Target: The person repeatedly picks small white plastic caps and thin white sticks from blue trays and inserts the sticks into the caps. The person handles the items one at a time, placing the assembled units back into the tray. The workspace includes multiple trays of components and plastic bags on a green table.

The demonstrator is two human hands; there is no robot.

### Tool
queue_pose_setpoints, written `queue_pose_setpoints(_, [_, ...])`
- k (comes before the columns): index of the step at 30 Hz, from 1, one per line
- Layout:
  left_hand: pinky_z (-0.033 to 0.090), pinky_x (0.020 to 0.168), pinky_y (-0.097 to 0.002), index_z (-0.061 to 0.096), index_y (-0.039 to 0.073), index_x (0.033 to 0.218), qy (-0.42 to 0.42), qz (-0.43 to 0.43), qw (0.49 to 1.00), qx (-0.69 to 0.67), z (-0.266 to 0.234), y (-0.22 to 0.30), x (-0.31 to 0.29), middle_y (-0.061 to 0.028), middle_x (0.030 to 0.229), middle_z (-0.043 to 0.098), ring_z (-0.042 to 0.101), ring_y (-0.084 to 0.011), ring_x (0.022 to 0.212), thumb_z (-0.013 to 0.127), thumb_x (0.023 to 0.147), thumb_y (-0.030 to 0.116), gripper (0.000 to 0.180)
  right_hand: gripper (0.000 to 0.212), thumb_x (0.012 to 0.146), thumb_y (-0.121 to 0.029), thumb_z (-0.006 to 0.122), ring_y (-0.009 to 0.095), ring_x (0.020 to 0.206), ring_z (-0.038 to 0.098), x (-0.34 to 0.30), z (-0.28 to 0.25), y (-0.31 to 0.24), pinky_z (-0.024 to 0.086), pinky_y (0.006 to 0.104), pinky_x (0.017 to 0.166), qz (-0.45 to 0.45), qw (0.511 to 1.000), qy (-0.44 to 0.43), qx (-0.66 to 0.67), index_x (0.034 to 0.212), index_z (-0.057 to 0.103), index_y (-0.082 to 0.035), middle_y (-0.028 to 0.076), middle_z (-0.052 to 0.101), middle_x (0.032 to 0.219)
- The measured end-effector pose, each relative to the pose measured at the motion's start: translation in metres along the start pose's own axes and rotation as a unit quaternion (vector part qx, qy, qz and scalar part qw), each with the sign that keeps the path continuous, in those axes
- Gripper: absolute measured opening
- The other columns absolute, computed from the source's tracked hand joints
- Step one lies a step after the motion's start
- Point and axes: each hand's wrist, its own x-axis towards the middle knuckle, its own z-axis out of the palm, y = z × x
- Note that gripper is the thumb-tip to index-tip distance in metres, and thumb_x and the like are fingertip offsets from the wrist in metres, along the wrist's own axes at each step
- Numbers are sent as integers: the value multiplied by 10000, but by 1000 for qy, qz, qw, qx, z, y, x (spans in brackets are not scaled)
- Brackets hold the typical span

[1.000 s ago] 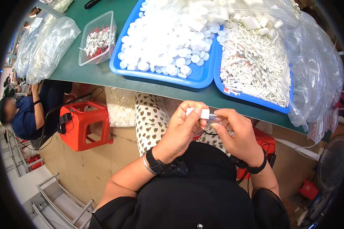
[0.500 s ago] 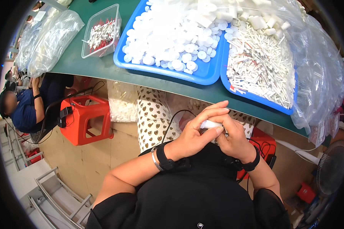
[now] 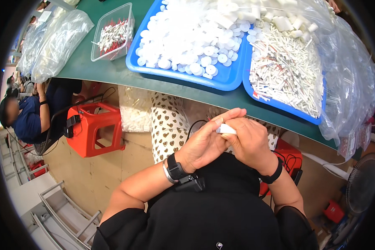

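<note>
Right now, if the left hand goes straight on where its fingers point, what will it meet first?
The left hand would probably meet the table first; if it passes above, perhaps the right tray. Depth is unclear.

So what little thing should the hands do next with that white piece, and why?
I'd probably close the left hand gently around the free end of the white piece. The right hand seems to be pinching the other end, while the left palm lies open right beside it, so a second hold might help steady it.
</note>
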Motion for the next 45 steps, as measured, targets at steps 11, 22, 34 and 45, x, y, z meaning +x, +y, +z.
queue_pose_setpoints(11, [321,1159,-470,565,218,1242,20,34,975,-218,-12,-20,-8,-80,1439,469,342,-336,1401,533,992,174,255,266,776,-61,702,299,668,639,-7,23,-7,495,378,556,19,999,-17,32,1006,582,-2,139,633,858])
queue_pose_setpoints(22, [322,1155,-428,481,77,1326,61,26,997,-46,-15,-12,-1,-99,1388,493,418,-281,1350,409,1045,321,380,304,824,-78,678,344,712,647,-14,32,-2,512,433,620,85,995,-21,37,1085,542,1,149,625,807])
queue_pose_setpoints(34, [339,1128,-418,389,130,1402,68,1,997,20,-20,-11,-1,-59,1433,444,418,-242,1344,308,1022,552,574,196,950,-108,571,350,727,654,-16,38,-7,519,406,625,210,960,-30,184,1113,521,-11,177,644,880])
queue_pose_setpoints(45, [422,1002,-396,291,91,1484,119,-20,983,139,-27,-15,-6,-69,1434,440,525,-182,1154,252,1025,579,671,291,1035,-275,477,60,538,459,-17,35,15,362,210,489,448,661,-111,592,1093,556,-1,42,582,774])
